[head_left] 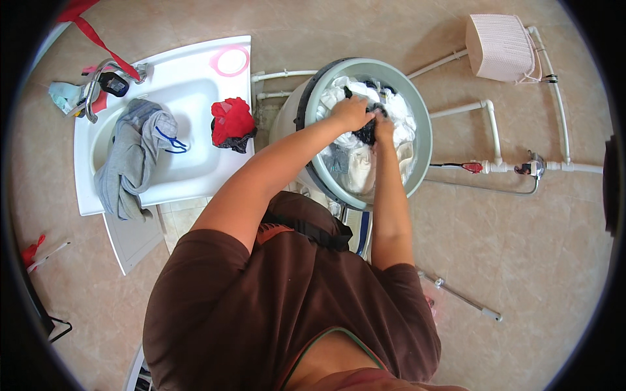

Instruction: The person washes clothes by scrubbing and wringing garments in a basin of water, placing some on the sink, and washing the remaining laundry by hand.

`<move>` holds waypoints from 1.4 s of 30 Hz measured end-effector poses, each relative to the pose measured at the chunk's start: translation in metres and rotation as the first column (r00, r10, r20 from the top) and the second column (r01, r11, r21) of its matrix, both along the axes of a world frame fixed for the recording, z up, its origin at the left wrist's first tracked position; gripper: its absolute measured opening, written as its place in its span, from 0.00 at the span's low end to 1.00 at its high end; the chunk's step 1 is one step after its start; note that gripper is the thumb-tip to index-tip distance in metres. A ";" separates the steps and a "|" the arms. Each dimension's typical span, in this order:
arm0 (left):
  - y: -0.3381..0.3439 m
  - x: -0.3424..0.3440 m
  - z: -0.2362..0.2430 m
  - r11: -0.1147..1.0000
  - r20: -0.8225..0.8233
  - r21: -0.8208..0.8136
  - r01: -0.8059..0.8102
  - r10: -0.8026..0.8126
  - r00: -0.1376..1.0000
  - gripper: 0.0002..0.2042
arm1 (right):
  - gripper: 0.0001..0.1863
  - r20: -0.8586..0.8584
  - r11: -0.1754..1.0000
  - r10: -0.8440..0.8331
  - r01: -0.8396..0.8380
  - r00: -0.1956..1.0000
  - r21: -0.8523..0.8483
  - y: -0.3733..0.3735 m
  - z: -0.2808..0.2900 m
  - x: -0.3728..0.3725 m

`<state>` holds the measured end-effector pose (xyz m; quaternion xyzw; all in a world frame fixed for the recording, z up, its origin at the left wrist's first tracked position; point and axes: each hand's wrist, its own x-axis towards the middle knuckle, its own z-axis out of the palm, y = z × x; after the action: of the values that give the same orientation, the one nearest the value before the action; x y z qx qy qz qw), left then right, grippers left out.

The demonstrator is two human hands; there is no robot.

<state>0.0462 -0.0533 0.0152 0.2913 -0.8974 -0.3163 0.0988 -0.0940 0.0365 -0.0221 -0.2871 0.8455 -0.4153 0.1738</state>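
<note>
A pale grey-green round tub (422, 130) holds water and soaked white clothes (360, 166), with some dark pieces among them. My left hand (349, 112) has its fingers curled into a dark wet cloth (365, 134) in the upper middle of the tub. Just to its right, my right hand (383, 124) grips the same cloth, thumb up. The fingertips of both hands are partly hidden in the laundry.
Left of the tub, a white sink (195, 186) holds a grey garment (124, 156), red and black cloths (231, 124) and a pink ring (236, 60). Its tap (98, 81) has small containers beside it. Right are white pipes (492, 130), a valve (535, 166) and a pink basket (499, 45).
</note>
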 end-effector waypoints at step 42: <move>0.021 0.015 0.051 0.972 -0.290 -0.007 -0.236 0.224 0.930 0.20 | 0.20 0.816 0.868 -0.148 0.469 0.558 -0.164 0.018 0.068 0.081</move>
<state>0.0614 -0.0320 0.0658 0.3432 -0.8396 -0.3229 0.2704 -0.0130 0.0548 0.0464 0.0517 0.6286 -0.6708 0.3901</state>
